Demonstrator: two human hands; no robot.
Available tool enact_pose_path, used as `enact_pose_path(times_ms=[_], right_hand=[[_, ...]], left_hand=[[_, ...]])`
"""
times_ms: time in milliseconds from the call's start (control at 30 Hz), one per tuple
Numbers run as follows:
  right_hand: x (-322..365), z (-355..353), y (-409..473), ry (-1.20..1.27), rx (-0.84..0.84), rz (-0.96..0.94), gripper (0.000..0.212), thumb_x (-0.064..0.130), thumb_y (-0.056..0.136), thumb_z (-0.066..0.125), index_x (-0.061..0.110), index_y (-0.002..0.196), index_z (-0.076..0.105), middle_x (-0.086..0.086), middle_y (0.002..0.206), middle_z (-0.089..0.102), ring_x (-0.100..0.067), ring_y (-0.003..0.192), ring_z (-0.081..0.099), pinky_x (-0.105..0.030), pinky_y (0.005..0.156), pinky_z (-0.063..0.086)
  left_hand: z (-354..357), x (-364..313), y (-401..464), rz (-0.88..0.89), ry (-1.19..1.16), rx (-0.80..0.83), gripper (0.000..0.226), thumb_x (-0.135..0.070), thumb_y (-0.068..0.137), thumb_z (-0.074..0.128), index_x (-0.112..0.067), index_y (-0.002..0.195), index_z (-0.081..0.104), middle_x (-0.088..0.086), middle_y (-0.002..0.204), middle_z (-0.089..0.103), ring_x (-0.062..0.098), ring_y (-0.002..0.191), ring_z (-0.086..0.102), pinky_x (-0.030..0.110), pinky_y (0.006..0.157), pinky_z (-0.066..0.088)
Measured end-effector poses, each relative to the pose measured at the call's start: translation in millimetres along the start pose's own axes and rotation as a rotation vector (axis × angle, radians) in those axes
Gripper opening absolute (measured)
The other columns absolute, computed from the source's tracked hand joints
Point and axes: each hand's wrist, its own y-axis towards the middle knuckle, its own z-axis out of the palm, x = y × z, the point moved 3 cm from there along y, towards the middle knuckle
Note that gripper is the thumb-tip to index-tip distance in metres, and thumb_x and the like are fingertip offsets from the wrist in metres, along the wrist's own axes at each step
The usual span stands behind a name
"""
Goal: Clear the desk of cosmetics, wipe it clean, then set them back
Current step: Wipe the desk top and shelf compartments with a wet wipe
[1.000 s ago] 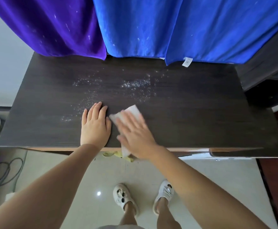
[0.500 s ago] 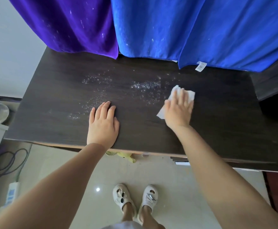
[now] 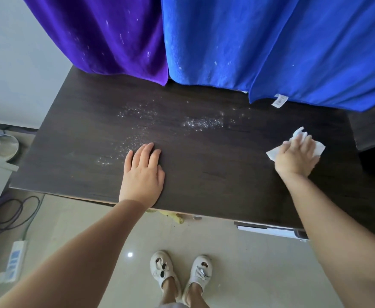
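Since a second ago the right hand (image 3: pixel 296 157) has swept the white wipe (image 3: pixel 315 146) from the near middle of the dark wooden desk (image 3: pixel 215 165) out to the right of the frame, close to the desk's right end. Its fingers lie nearly straight on top of the wipe, pressing it flat to the wood rather than clutching it. Across the same span the left hand (image 3: pixel 143 174) has kept its place at centre frame, palm down and fingers straight, resting bare on the desk near the front edge. White glittery powder (image 3: pixel 202 123) is scattered above and between the hands. Purple cloth (image 3: pixel 106 34) and blue cloth (image 3: pixel 260 41) hang along the top.
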Motion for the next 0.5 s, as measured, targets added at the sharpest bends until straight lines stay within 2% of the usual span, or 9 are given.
enact_pose_path(times_ms=[33, 67, 167, 200, 267, 333, 400, 433, 500], right_hand=[[20.7, 3.6, -0.6, 0.005, 0.030, 0.040, 0.054, 0.032, 0.098, 0.020, 0.013, 0.148, 0.009, -0.013, 0.157, 0.009, -0.025, 0.144, 0.005, -0.053, 0.115, 0.008], [46.8, 8.9, -3.3, -0.004, 0.036, -0.030, 0.055, 0.033, 0.097, 0.018, 0.011, 0.147, 0.008, -0.013, 0.155, 0.012, -0.026, 0.143, 0.009, -0.053, 0.114, 0.010], [138.8, 34.4, -49.8, -0.101, 0.000, -0.595, 0.060, 0.037, 0.091, 0.018, 0.009, 0.144, 0.018, -0.015, 0.138, 0.035, -0.029, 0.131, 0.030, -0.052, 0.104, 0.026], [161.3, 45.1, -77.5, -0.104, 0.057, -0.798, 0.058, 0.038, 0.093, 0.024, 0.014, 0.145, 0.015, -0.012, 0.142, 0.032, -0.028, 0.135, 0.026, -0.051, 0.107, 0.023], [182.0, 56.3, -132.6, -0.072, 0.246, -1.169, 0.057, 0.035, 0.097, 0.032, 0.023, 0.147, 0.009, -0.004, 0.154, 0.019, -0.020, 0.144, 0.011, -0.045, 0.116, 0.009], [175.7, 46.5, -149.5, -0.025, 0.337, -1.351, 0.055, 0.032, 0.097, 0.033, 0.027, 0.147, 0.011, 0.001, 0.156, 0.017, -0.015, 0.144, 0.009, -0.038, 0.117, 0.002], [148.0, 37.6, -120.6, -0.034, 0.262, -1.308, 0.053, 0.033, 0.094, 0.025, 0.028, 0.146, 0.016, 0.003, 0.154, 0.024, -0.016, 0.143, 0.017, -0.037, 0.115, 0.010], [127.2, 33.6, -94.9, -0.037, 0.193, -1.193, 0.054, 0.034, 0.092, 0.021, 0.027, 0.146, 0.018, 0.002, 0.152, 0.027, -0.018, 0.141, 0.021, -0.039, 0.114, 0.015], [71.6, 20.7, -37.7, -0.043, 0.059, -0.809, 0.055, 0.032, 0.092, 0.022, 0.023, 0.146, 0.020, -0.004, 0.151, 0.028, -0.022, 0.141, 0.022, -0.044, 0.112, 0.020]], left_hand=[[-0.1, 0.0, 0.0, 0.000, 0.002, 0.002, 0.046, -0.025, 0.086, 0.027, -0.005, 0.119, 0.052, 0.015, 0.132, 0.050, 0.032, 0.123, 0.043, 0.050, 0.109, 0.027], [-0.2, -0.1, 0.0, 0.001, 0.005, 0.005, 0.046, -0.025, 0.086, 0.027, -0.005, 0.119, 0.052, 0.015, 0.133, 0.050, 0.032, 0.124, 0.043, 0.050, 0.109, 0.027], [0.8, 0.3, -0.4, 0.000, 0.008, 0.010, 0.046, -0.025, 0.086, 0.027, -0.004, 0.119, 0.052, 0.015, 0.133, 0.050, 0.032, 0.124, 0.043, 0.050, 0.109, 0.027], [1.3, 0.5, -0.7, 0.000, 0.007, 0.009, 0.046, -0.024, 0.086, 0.028, -0.004, 0.119, 0.052, 0.015, 0.133, 0.050, 0.032, 0.124, 0.043, 0.050, 0.109, 0.026], [2.2, 0.7, -0.2, -0.004, -0.004, 0.003, 0.045, -0.024, 0.085, 0.028, -0.005, 0.118, 0.052, 0.014, 0.132, 0.050, 0.031, 0.123, 0.043, 0.049, 0.109, 0.025], [2.2, 0.8, 0.0, -0.010, -0.020, -0.002, 0.045, -0.024, 0.085, 0.028, -0.005, 0.117, 0.052, 0.013, 0.131, 0.051, 0.030, 0.123, 0.043, 0.049, 0.110, 0.025], [1.2, 1.0, 0.1, -0.011, -0.018, -0.006, 0.045, -0.024, 0.085, 0.027, -0.004, 0.117, 0.052, 0.013, 0.131, 0.051, 0.030, 0.123, 0.043, 0.049, 0.109, 0.025], [0.6, 0.7, 0.1, -0.010, -0.014, -0.007, 0.045, -0.024, 0.085, 0.027, -0.004, 0.117, 0.053, 0.014, 0.131, 0.051, 0.031, 0.123, 0.044, 0.049, 0.109, 0.026], [0.2, 0.3, 0.1, -0.009, -0.012, -0.007, 0.045, -0.024, 0.085, 0.027, -0.004, 0.116, 0.053, 0.014, 0.131, 0.051, 0.031, 0.122, 0.045, 0.050, 0.108, 0.028]])
